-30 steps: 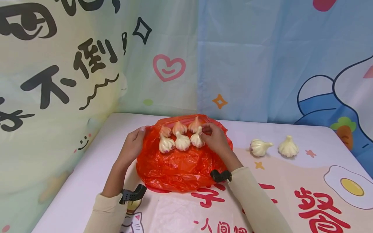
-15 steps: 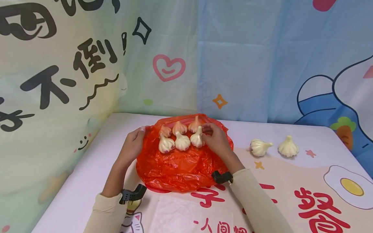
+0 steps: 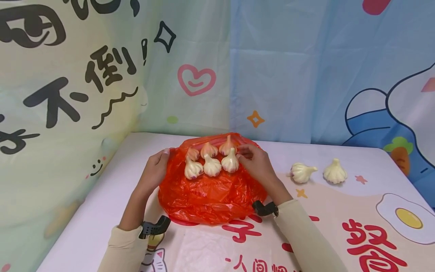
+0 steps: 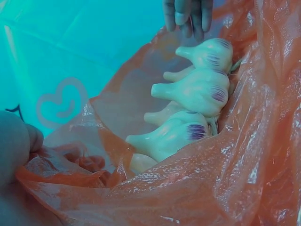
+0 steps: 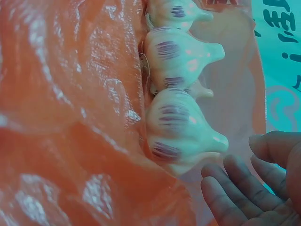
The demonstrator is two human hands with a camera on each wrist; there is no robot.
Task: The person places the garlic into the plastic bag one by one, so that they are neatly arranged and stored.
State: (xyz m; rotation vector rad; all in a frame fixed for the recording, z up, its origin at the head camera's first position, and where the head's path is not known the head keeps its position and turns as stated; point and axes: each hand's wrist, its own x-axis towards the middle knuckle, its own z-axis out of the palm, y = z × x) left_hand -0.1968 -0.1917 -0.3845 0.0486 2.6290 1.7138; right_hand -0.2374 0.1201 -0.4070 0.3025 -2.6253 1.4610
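A red plastic bag point(image 3: 210, 196) lies on the table, its mouth spread. My left hand point(image 3: 153, 170) pinches the bag's left edge; in the left wrist view its thumb point(image 4: 33, 139) presses the crumpled film. Three white garlic bulbs stand in a front row in the bag: left point(image 3: 193, 168), middle point(image 3: 212, 165) and right point(image 3: 230, 161). Behind them, three more look orange-tinted, one being the back right garlic bulb point(image 3: 227, 146). My right hand point(image 3: 255, 160) is beside the right front bulb. In the right wrist view its relaxed fingers point(image 5: 221, 197) hold nothing, apart from the bulb's neck.
To the right of the bag, two garlic bulbs are on the table point(image 3: 95, 211): one on its side point(image 3: 302, 173), the other upright point(image 3: 335, 172). A printed cloth backdrop point(image 3: 272, 75) rises behind the table and along its left.
My right hand has let go of the right front garlic bulb and drawn back slightly to the right. The bulb stays in its row. My left hand keeps its hold on the bag.
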